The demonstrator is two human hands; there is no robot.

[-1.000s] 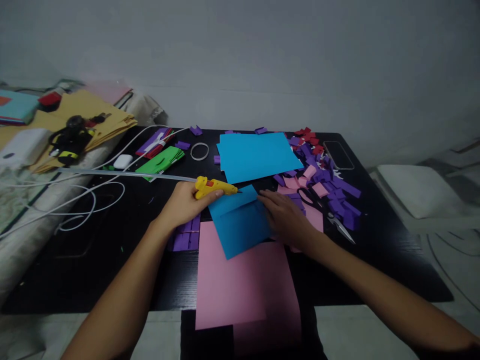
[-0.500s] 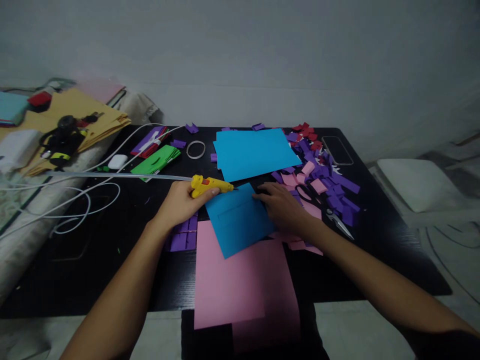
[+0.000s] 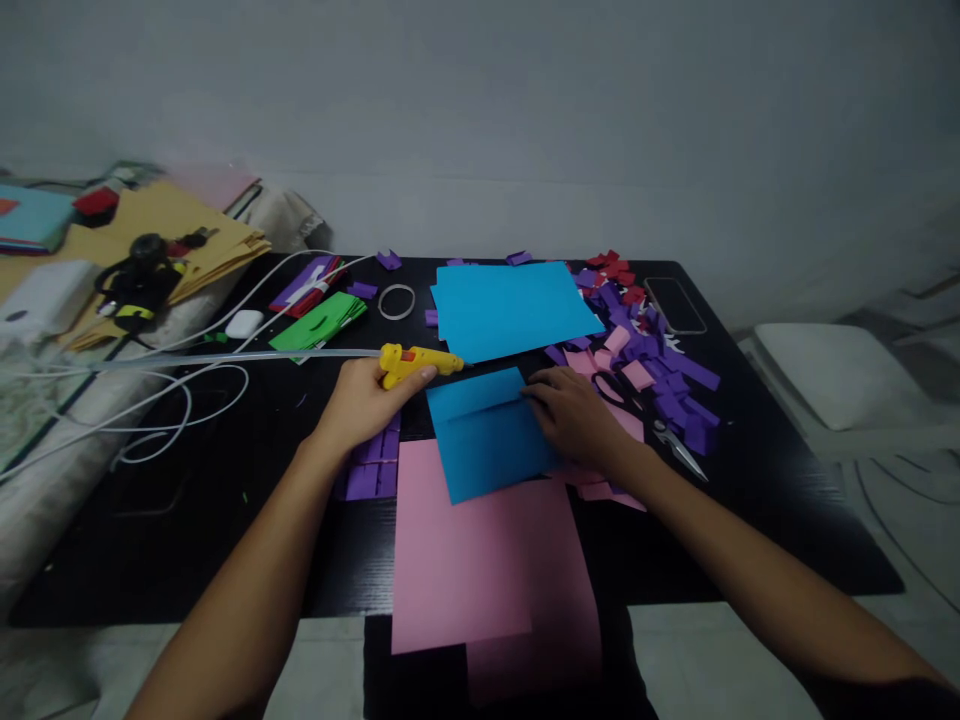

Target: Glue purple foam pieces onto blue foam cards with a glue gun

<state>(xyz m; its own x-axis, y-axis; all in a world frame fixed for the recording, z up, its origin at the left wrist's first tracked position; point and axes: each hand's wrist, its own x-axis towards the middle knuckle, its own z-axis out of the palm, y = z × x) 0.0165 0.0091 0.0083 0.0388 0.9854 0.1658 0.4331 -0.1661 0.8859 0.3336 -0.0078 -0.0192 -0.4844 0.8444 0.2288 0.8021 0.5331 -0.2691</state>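
Note:
My left hand (image 3: 367,400) is closed around the handle of a yellow glue gun (image 3: 424,361), its nozzle pointing right. A long clear glue stick (image 3: 315,353) sticks out of the gun's back end. Just below the nozzle lies a folded blue paper (image 3: 495,450), with a crease across its upper part. My right hand (image 3: 574,415) grips this paper at its right edge, fingers bent over it. Under the blue paper, pink sheets (image 3: 465,560) reach past the table's front edge. Beside my left hand sit purple paper strips (image 3: 373,470).
Blue sheets (image 3: 517,310) lie at the back. Purple, pink and red paper scraps (image 3: 675,370) cover the right side, with scissors (image 3: 679,450) and a phone (image 3: 675,305). On the left are green paper strips (image 3: 319,325), a white case (image 3: 244,324) and a white cable (image 3: 180,400).
The blue paper has turned a little, its upper fold now lying more level. My left hand and the glue gun have shifted slightly left, so the nozzle is off the paper.

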